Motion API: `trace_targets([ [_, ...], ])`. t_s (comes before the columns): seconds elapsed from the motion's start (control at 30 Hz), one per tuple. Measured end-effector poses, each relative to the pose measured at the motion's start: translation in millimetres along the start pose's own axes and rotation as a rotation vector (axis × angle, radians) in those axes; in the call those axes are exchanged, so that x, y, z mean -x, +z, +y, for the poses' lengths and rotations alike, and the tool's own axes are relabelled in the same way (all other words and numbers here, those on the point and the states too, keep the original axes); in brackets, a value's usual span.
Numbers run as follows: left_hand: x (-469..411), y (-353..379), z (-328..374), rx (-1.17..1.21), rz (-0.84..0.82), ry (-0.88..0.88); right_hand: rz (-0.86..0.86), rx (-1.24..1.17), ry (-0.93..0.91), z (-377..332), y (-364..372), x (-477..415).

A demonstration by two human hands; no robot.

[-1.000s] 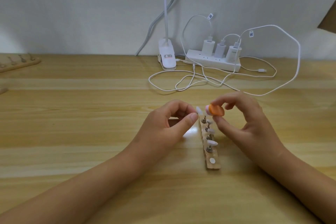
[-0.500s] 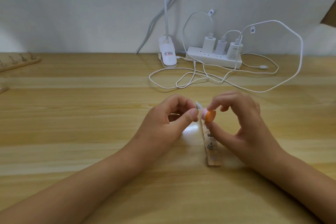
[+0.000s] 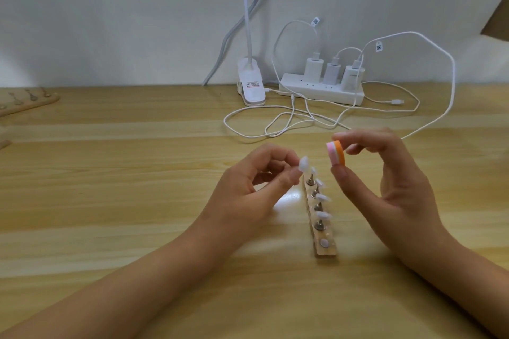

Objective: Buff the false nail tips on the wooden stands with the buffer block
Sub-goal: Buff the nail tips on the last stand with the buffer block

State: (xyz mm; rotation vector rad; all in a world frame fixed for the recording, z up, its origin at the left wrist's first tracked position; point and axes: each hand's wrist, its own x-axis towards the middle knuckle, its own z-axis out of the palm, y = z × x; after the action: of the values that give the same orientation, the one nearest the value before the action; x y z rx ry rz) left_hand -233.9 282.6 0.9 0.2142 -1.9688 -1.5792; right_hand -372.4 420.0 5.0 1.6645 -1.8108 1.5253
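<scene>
Now the buffer (image 3: pixel 336 153), pinched in the right hand (image 3: pixel 399 187), is lifted just off the nail tip (image 3: pixel 303 164) that the left hand (image 3: pixel 248 192) pinches to keep it steady just above the stand (image 3: pixel 323 228) on the table (image 3: pixel 137 201).

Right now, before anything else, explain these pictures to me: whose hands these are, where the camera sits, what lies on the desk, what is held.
No machine here: these are a person's two bare hands, seen from one camera worn on the head, looking forward and down. The left hand pinches a single white nail tip. The right hand holds a small orange-and-pink buffer block between thumb and finger, just apart from that tip. Between the hands, on the wooden table, lies a wooden stand with more nail tips on metal pegs. At the back stand a power strip with chargers, loose white cables and a lamp clip.
</scene>
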Motion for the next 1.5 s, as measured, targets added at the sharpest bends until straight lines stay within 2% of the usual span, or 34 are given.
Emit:
trace_targets([
  [0.1, -0.6, -0.1, -2.0, 0.016, -0.018, 0.036, -0.045, 0.015, -0.072, -3.0, 3.7, 1.3],
  [0.23, 0.6, -0.5, -3.6, 0.064, -0.016, 0.057, -0.055, 0.074, -0.045, -1.1, 3.1, 1.3],
  [0.37, 0.9, 0.5, -2.1, 0.063, -0.036, 0.076, -0.083, 0.085, -0.139, -5.1, 4.2, 3.3],
  [0.5, -0.7, -0.9, -1.9, 0.139, -0.041, 0.035, -0.075, 0.053, -0.034, -5.5, 6.4, 2.5],
  [0.6, -1.2, -0.1, -0.2, 0.148, -0.060, 0.027, -0.098, 0.057, -0.091, -9.3, 9.6, 5.7],
  [0.73, -1.9, 0.3, -1.8, 0.142, -0.074, -0.015, -0.013, 0.000, 0.077, -1.7, 5.3, -1.7],
  [0.87, -2.3, -0.3, -1.2, 0.157, -0.091, -0.022, -0.031, -0.008, -0.024, -8.0, 9.5, 3.0],
  [1.0, -2.0, -1.2, -1.0, 0.150, -0.074, -0.026, -0.005, 0.046, 0.087, -0.6, 4.6, -5.1],
  [1.17, 1.4, -0.9, 0.6, 0.005, -0.083, 0.019, -0.020, 0.016, 0.053, -5.3, -3.6, -3.6],
  [1.3, 1.9, -0.2, -0.3, -0.108, -0.058, 0.076, -0.116, 0.088, -0.031, -13.4, 1.2, 0.4],
  [1.43, 2.7, 0.1, 0.4, -0.152, -0.042, 0.081, -0.118, 0.121, -0.006, -14.2, 0.0, -2.0],
  [1.5, 3.4, 0.8, 1.5, -0.182, -0.051, 0.090, -0.132, 0.162, -0.059, -14.3, 0.0, -0.9],
])
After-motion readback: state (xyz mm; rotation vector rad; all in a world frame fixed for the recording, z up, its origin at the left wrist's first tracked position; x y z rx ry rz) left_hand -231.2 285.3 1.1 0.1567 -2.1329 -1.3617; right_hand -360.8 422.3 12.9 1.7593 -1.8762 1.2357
